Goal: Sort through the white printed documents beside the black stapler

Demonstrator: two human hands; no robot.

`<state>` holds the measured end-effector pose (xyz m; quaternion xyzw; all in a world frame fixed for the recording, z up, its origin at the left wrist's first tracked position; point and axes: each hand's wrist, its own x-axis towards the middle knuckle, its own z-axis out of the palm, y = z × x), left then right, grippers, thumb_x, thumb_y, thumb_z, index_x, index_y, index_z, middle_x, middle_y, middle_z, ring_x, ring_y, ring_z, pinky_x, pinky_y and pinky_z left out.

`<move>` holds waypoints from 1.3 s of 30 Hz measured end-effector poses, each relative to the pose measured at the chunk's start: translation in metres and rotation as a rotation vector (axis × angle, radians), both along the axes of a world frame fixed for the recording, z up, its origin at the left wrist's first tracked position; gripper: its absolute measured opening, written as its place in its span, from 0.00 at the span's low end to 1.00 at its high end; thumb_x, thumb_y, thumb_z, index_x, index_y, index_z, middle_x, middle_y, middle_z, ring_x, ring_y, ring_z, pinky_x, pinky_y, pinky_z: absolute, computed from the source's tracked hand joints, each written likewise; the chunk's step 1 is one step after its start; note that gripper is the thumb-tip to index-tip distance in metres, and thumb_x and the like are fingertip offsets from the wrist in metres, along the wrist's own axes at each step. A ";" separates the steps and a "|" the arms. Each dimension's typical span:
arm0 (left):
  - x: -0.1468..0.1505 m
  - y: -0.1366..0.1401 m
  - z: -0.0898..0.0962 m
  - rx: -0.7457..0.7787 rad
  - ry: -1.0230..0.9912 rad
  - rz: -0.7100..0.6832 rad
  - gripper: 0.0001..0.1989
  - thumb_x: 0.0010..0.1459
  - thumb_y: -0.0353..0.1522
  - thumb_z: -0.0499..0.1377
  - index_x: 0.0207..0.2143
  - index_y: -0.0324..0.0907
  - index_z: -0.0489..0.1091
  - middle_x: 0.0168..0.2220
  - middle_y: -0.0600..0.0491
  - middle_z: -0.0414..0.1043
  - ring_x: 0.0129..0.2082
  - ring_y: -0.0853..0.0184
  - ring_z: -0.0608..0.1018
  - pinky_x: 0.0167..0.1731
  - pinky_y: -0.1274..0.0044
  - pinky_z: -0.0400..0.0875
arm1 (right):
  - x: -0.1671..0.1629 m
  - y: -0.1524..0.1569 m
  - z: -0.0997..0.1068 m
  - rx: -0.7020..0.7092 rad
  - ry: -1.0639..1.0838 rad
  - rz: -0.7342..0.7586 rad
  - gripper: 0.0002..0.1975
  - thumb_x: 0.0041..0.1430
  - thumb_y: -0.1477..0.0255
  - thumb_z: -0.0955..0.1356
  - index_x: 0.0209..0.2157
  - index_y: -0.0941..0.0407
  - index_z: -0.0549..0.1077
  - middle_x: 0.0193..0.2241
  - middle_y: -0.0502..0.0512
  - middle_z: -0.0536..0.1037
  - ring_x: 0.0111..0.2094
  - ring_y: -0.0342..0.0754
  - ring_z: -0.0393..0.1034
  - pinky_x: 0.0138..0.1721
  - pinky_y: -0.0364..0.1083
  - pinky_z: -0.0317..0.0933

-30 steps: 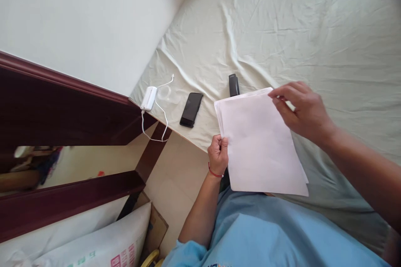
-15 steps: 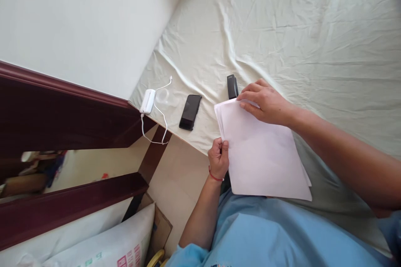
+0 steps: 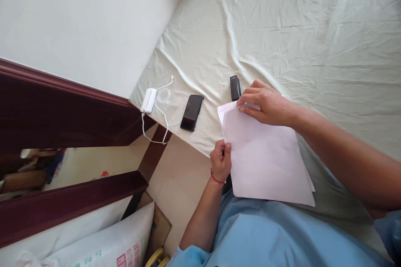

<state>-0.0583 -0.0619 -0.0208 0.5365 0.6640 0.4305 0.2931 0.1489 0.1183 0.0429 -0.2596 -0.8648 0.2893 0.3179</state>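
Several white paper sheets (image 3: 266,158) lie in a loose stack at the near edge of the cloth-covered surface, just above my lap. My left hand (image 3: 221,160), with a red string at the wrist, pinches the stack's left edge, thumb on top. At the far edge my right hand (image 3: 265,102) has its thumb and fingers closed on the paper, near the top left corner. The sheets there are slightly fanned. Right beyond that edge lies a black stapler (image 3: 235,87), its near end close to my right fingers and the paper.
A black phone (image 3: 191,112) lies left of the paper. Farther left are a white charger-like box (image 3: 148,100) with a white cable and a clear round item (image 3: 163,96). The pale cloth (image 3: 297,41) is wrinkled. Dark red wood (image 3: 62,108) and a white sack (image 3: 125,233) are at lower left.
The sheets' top left edges look more spread, showing several layers. Both hands keep their hold on the paper; the whole view has shifted slightly.
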 end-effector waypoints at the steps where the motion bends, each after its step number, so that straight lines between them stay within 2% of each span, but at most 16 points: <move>1: 0.000 0.000 0.000 -0.007 -0.003 0.001 0.16 0.70 0.45 0.54 0.35 0.44 0.66 0.24 0.60 0.60 0.24 0.71 0.62 0.27 0.79 0.59 | 0.000 0.000 0.000 -0.002 -0.012 0.007 0.14 0.69 0.68 0.64 0.42 0.55 0.81 0.35 0.59 0.78 0.44 0.57 0.64 0.45 0.53 0.57; 10: 0.002 0.001 0.001 -0.065 0.046 0.043 0.18 0.72 0.48 0.49 0.38 0.44 0.66 0.25 0.59 0.63 0.26 0.69 0.65 0.30 0.77 0.61 | -0.013 -0.003 0.005 0.009 0.017 -0.033 0.16 0.71 0.68 0.61 0.39 0.56 0.79 0.33 0.58 0.77 0.40 0.54 0.63 0.44 0.52 0.56; 15: 0.002 0.001 0.003 -0.063 0.076 0.034 0.19 0.72 0.49 0.48 0.42 0.44 0.67 0.28 0.57 0.69 0.28 0.68 0.69 0.31 0.76 0.63 | -0.023 -0.005 0.006 -0.018 -0.042 -0.125 0.16 0.71 0.70 0.60 0.38 0.58 0.79 0.35 0.60 0.79 0.39 0.55 0.62 0.43 0.53 0.56; 19: 0.002 0.001 0.001 -0.055 0.068 0.027 0.18 0.72 0.47 0.49 0.43 0.43 0.67 0.28 0.57 0.69 0.27 0.68 0.69 0.30 0.76 0.63 | -0.028 -0.009 0.002 -0.042 -0.104 -0.199 0.16 0.71 0.71 0.59 0.38 0.58 0.78 0.35 0.61 0.79 0.37 0.55 0.61 0.43 0.54 0.57; 22: 0.002 0.001 0.000 -0.052 0.086 0.039 0.19 0.72 0.48 0.48 0.42 0.43 0.68 0.26 0.57 0.67 0.25 0.68 0.67 0.29 0.76 0.62 | -0.031 -0.013 -0.002 -0.007 -0.152 -0.258 0.16 0.71 0.71 0.59 0.41 0.56 0.78 0.38 0.62 0.79 0.42 0.58 0.64 0.46 0.56 0.57; 25: 0.003 0.000 -0.001 -0.041 0.094 0.048 0.20 0.72 0.49 0.48 0.41 0.43 0.67 0.25 0.58 0.65 0.24 0.68 0.67 0.28 0.76 0.61 | -0.033 -0.014 -0.004 0.077 -0.193 -0.285 0.16 0.71 0.71 0.60 0.51 0.55 0.76 0.51 0.65 0.77 0.55 0.64 0.61 0.54 0.61 0.54; 26: 0.003 0.000 0.000 -0.037 0.091 0.047 0.20 0.72 0.49 0.48 0.41 0.43 0.67 0.25 0.58 0.65 0.24 0.68 0.66 0.28 0.76 0.61 | -0.033 -0.013 -0.004 0.091 -0.213 -0.261 0.16 0.71 0.71 0.60 0.52 0.55 0.75 0.52 0.66 0.77 0.58 0.65 0.60 0.56 0.62 0.52; 29: 0.004 0.000 0.004 -0.040 0.068 0.021 0.20 0.72 0.49 0.47 0.40 0.44 0.65 0.25 0.58 0.65 0.25 0.68 0.66 0.29 0.76 0.62 | -0.031 -0.010 -0.003 0.058 -0.279 -0.171 0.15 0.72 0.71 0.59 0.46 0.57 0.77 0.44 0.65 0.80 0.58 0.64 0.62 0.59 0.62 0.50; 31: 0.006 0.002 0.009 -0.064 0.068 0.010 0.20 0.72 0.49 0.47 0.38 0.44 0.64 0.26 0.57 0.66 0.25 0.68 0.67 0.29 0.76 0.62 | -0.029 -0.009 0.000 0.010 -0.297 -0.161 0.16 0.72 0.71 0.59 0.41 0.57 0.77 0.41 0.64 0.80 0.55 0.63 0.65 0.57 0.60 0.52; 36: 0.020 0.012 0.021 -0.111 0.091 0.082 0.20 0.72 0.50 0.46 0.45 0.44 0.64 0.37 0.50 0.74 0.35 0.63 0.75 0.37 0.73 0.67 | -0.025 -0.014 0.009 -0.042 -0.289 -0.185 0.15 0.72 0.72 0.58 0.36 0.56 0.74 0.40 0.61 0.80 0.48 0.59 0.68 0.49 0.56 0.55; 39: 0.029 0.021 0.021 -0.096 0.092 0.093 0.20 0.71 0.51 0.47 0.42 0.45 0.63 0.38 0.47 0.74 0.37 0.61 0.76 0.38 0.71 0.68 | -0.023 -0.018 0.013 -0.049 -0.272 -0.181 0.14 0.72 0.71 0.58 0.35 0.56 0.72 0.38 0.60 0.80 0.45 0.58 0.68 0.47 0.55 0.55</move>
